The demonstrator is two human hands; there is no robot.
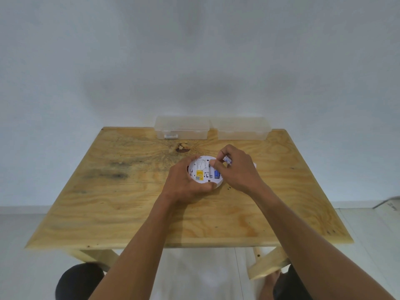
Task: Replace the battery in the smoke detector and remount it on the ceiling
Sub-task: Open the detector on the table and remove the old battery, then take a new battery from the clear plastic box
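**Both hands on the detector at mid-table**

The detector (204, 172) lies back-side up on the wooden table (129, 213), a little right of the middle and toward the far half. It is a white round shell; its open back shows a yellow label with a small code square on the left and a blue battery (217, 173) seated on the right.

The left hand (184, 182) cups the detector from the near left. Its grip is clamped on the shell: the thumb curls over the far-left rim and the fingers wrap round the near edge, their tips showing at the near right of the rim.

The right hand (236, 169) sits over the detector's far-right edge. Its grip is closed on a second battery (227, 160), a small pale cell with blue print, pinched between thumb and curled fingers just above the blue one. Whether this cell touches the detector cannot be told.

A sliver of something white shows past the right hand on the table, too hidden to name.

At the far edge of the table stand two clear plastic boxes side by side, lids shut: the left box (181, 127), with a small white thing inside at its near wall, and the right box (241, 128). A dark knot (182, 147) marks the wood between the left box and the detector.

Beyond the table is a plain pale wall (194, 50).
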